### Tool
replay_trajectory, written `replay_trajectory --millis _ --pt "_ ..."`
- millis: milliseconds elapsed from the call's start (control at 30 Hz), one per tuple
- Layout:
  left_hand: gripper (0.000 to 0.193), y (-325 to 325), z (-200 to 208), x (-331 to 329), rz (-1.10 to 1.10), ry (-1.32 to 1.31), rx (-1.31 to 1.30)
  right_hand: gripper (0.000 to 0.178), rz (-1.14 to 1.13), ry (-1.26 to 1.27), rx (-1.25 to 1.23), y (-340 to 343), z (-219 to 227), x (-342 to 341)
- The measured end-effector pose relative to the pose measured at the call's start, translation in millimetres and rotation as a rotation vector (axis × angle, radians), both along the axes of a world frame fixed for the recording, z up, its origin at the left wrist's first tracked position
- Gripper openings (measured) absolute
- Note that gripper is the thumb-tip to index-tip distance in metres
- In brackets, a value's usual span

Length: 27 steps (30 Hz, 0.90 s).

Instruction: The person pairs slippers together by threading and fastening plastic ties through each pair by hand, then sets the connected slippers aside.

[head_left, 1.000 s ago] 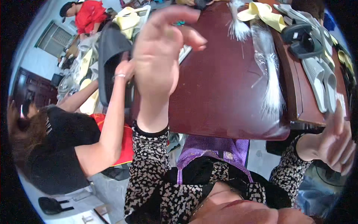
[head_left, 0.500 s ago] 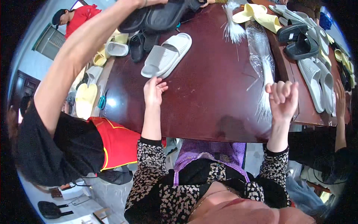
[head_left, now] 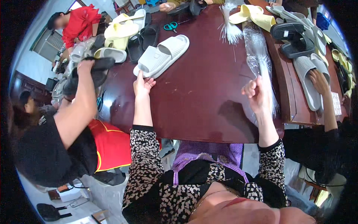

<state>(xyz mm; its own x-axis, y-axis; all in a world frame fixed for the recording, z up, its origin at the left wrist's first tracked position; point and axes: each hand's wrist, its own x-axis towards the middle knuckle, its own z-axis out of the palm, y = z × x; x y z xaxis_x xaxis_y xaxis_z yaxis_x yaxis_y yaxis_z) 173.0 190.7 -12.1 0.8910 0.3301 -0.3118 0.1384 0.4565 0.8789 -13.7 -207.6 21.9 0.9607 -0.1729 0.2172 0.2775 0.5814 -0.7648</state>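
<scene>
A pair of light grey slide slippers (head_left: 164,56) lies aslant on the dark red table, one against the other. My left hand (head_left: 143,85) grips their near end, thumb over the edge and fingers curled beside and beneath it. Further right, my right hand (head_left: 256,95) is raised with its fingers curled loosely; whatever they hold, if anything, is hidden. It is nearest to a bundle of thin clear-white strands (head_left: 264,61) in a crinkled clear plastic bag. A second loose bundle of white strands (head_left: 233,33) lies farther off.
Teal-handled scissors (head_left: 170,26) lie beyond the slippers. Yellow slippers (head_left: 121,31) and black ones (head_left: 150,36) crowd the far left. At left, a co-worker's hand (head_left: 85,66) carries black slippers; at right, another hand (head_left: 319,82) rests on grey slippers (head_left: 307,80).
My left hand has closed on the slippers' near end, which has shifted slightly left. My right hand has moved left. The left co-worker's arm has swung back leftward with the black slippers.
</scene>
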Motion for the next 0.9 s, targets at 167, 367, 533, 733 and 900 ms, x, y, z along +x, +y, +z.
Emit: replay_trajectory --millis 167,367,533,733,900 --pt "0.035 4 -5 0 -0.028 -0.045 0.078 0.039 0.035 0.06 -0.094 7 -4 -2" --pt "0.03 -15 -20 -23 -0.075 -0.106 -0.106 0.033 -0.023 0.199 -0.14 6 -7 7" --pt "0.031 -57 2 -58 -0.287 -0.079 -0.162 0.029 -0.242 0.362 -0.17 21 17 21" --pt "0.029 -99 28 -86 -0.529 -0.18 -0.105 0.027 -0.315 0.397 -0.06 5 30 37" --pt "0.028 -111 47 -104 -0.596 -0.24 -0.033 0.027 -0.432 0.54 -0.076 -11 40 34"
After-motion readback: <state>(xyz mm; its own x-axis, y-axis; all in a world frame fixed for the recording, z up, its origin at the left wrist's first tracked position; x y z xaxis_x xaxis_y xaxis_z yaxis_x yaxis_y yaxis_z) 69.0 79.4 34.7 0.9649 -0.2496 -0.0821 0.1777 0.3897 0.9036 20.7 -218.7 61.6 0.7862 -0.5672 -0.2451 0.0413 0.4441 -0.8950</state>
